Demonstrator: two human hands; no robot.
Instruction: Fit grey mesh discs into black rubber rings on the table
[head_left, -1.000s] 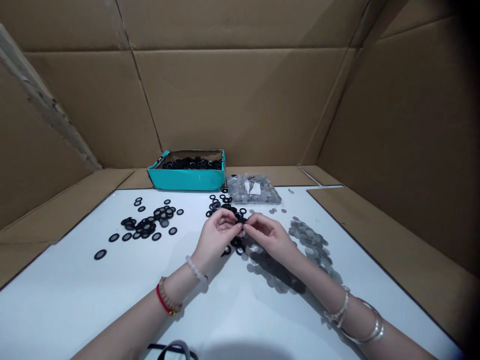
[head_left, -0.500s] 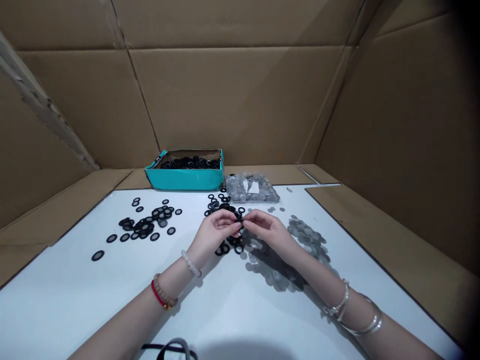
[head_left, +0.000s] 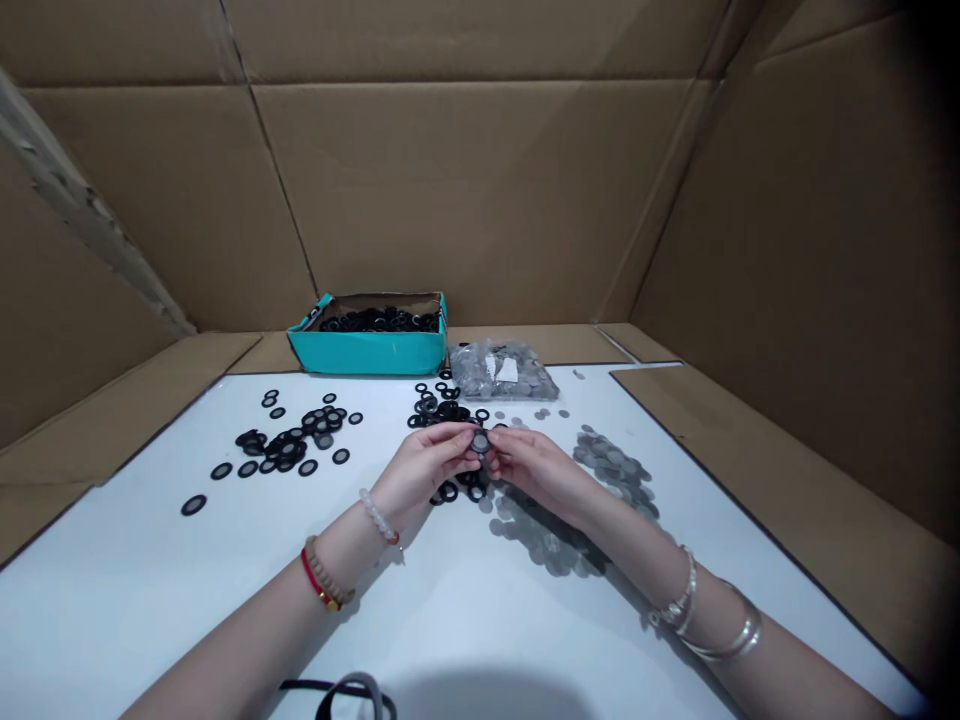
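Between my two hands is a black ring with a grey mesh disc [head_left: 481,442] in its middle, its face turned toward me. My left hand [head_left: 431,458] pinches its left edge between thumb and fingers. On the opposite edge, my right hand [head_left: 531,464] grips it the same way. Loose black rings [head_left: 448,411] lie behind and below my fingers, partly covered by them. Grey discs [head_left: 551,540] are spread under and beside my right forearm. At the left lies a group of black rings with grey centres [head_left: 289,448].
A teal box [head_left: 367,352] full of black rings stands at the back. Beside it lies a clear bag [head_left: 504,372] of grey discs with a white label. Another heap of grey discs [head_left: 613,465] is at the right. Cardboard walls [head_left: 480,200] enclose the white table; a strap loop [head_left: 356,690] lies in front.
The ring in my fingers has turned so that its face with the grey centre shows. My hands stay together in nearly the same place; the view has shifted slightly.
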